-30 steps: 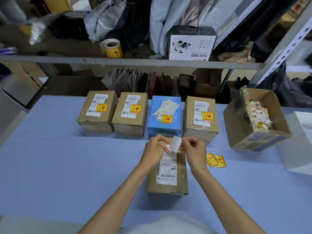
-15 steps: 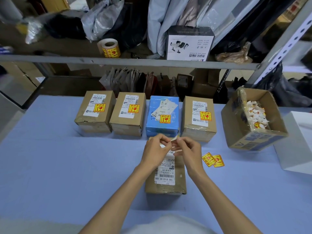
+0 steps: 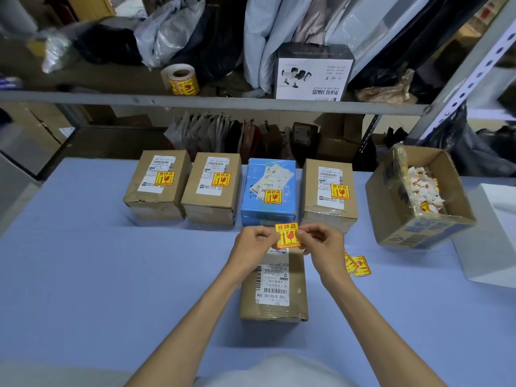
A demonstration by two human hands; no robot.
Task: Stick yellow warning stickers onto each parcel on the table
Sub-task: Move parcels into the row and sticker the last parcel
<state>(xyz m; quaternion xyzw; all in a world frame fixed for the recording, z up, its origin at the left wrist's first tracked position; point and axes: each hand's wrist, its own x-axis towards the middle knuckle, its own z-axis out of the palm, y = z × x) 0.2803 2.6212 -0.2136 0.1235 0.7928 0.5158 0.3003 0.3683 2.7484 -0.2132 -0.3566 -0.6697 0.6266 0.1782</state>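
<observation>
As four stickered parcels (image 3: 159, 185) are lining the worktop's (image 3: 111, 275) far edge, left grip (image 3: 255, 241) and right grip (image 3: 321, 241) are pinching one yellow sticker (image 3: 287, 236), possibly touching a brown parcel (image 3: 275, 308).

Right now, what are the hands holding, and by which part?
One yellow warning sticker: the left hand pinches its left edge, the right hand its right edge, above the near parcel.
</observation>
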